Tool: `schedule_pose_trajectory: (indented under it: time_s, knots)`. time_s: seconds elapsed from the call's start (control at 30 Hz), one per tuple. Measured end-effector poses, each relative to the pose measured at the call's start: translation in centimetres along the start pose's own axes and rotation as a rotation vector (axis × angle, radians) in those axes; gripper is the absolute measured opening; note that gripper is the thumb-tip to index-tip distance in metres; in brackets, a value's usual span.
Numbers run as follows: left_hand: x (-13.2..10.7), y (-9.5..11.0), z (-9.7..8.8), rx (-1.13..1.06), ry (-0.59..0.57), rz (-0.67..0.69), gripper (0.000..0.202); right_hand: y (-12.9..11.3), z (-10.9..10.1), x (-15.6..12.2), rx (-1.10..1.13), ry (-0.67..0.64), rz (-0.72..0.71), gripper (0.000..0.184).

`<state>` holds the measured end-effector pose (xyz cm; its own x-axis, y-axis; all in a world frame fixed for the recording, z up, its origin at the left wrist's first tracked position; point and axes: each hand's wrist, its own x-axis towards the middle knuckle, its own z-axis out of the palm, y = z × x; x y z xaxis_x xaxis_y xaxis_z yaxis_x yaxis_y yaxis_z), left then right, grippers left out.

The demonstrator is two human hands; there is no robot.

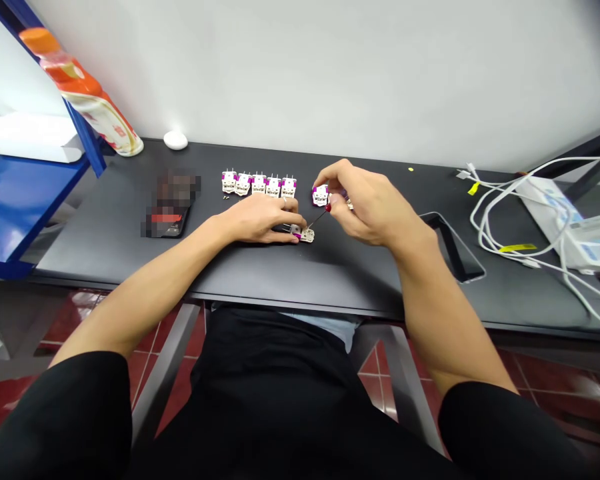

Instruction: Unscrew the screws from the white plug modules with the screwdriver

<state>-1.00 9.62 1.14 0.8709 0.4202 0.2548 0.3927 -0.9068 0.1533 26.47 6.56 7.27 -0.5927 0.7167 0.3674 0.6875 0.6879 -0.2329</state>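
My left hand (267,219), with a ring on one finger, pinches a small white-and-purple plug part (307,235) flat against the black table. Metal pins stick out from its left side, partly under my fingers. Gripped in my right hand (363,203) is a thin screwdriver (327,209) with a red handle, slanting down so that its tip meets the plug part's right end. Beyond my left hand stands a row of several similar white-and-purple plug parts (259,183), pins upward. Another plug part (321,195) sits by my right fingers, which partly hide more pieces behind them.
Tiny screws (226,197) lie left of my left hand. A phone (453,247) rests by my right forearm, near tangled white cables (500,220) and a white box (555,213). At left are a dark blurred item (173,207), a white oval object (175,140) and an orange bottle (87,93).
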Motion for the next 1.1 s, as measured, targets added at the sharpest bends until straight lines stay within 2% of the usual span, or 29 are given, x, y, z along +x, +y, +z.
schedule_pose_trajectory:
  time_s: [0.2, 0.47, 0.67, 1.1]
  knots:
    - [0.02, 0.03, -0.05, 0.005, -0.001, 0.001, 0.037, 0.28, 0.37, -0.15, -0.015, -0.018, 0.066, 0.034]
    - [0.01, 0.01, -0.03, 0.022, 0.005, 0.017, 0.039, 0.81, 0.92, -0.25, -0.065, 0.086, -0.032, 0.035]
    - [0.00, 0.02, -0.08, 0.028, -0.014, -0.004, 0.039, 0.90, 0.98, -0.28, -0.065, 0.064, -0.019, 0.032]
    - [-0.02, -0.05, 0.09, 0.045, 0.015, 0.012, 0.035, 0.91, 0.52, -0.37, -0.093, 0.132, -0.050, 0.028]
